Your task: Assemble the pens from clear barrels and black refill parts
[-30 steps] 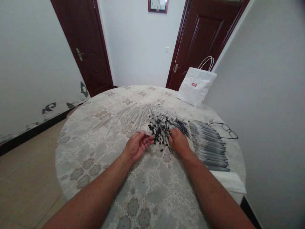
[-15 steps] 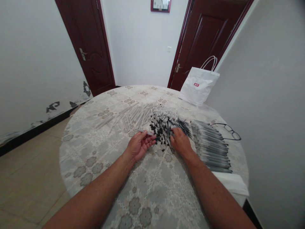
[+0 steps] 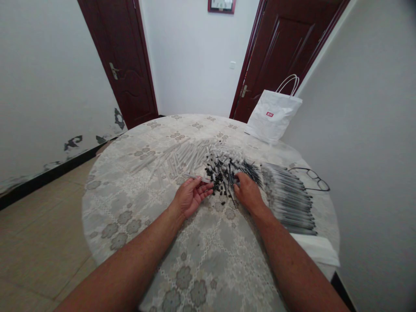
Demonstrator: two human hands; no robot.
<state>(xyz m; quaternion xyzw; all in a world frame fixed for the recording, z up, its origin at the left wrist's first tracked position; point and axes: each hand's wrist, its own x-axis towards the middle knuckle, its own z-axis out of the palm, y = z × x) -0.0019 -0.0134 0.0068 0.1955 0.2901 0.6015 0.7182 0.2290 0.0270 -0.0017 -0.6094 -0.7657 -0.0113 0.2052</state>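
Note:
My left hand [image 3: 192, 196], palm turned up, pinches a clear pen barrel [image 3: 203, 180] between thumb and fingers. To the right, my right hand [image 3: 247, 190] reaches to the edge of a pile of black pen refills [image 3: 231, 168], its fingers closed; whatever they hold is hidden. Small black pen parts [image 3: 219, 178] lie scattered between both hands. Behind my left hand, many loose clear barrels [image 3: 188, 152] are spread out. Beside my right forearm, a row of assembled-looking pens [image 3: 294, 199] with dark ends lies side by side.
All this lies on a round table with a patterned cloth [image 3: 175, 255]. Eyeglasses [image 3: 313, 178] lie by the right edge. A white paper bag [image 3: 273, 115] stands at the back right. White folded material [image 3: 316, 249] sits at the near right edge, close to my right forearm.
The view has shifted slightly. Both hands keep nearly the same places, the left still pinching the barrel and the right still at the refill pile.

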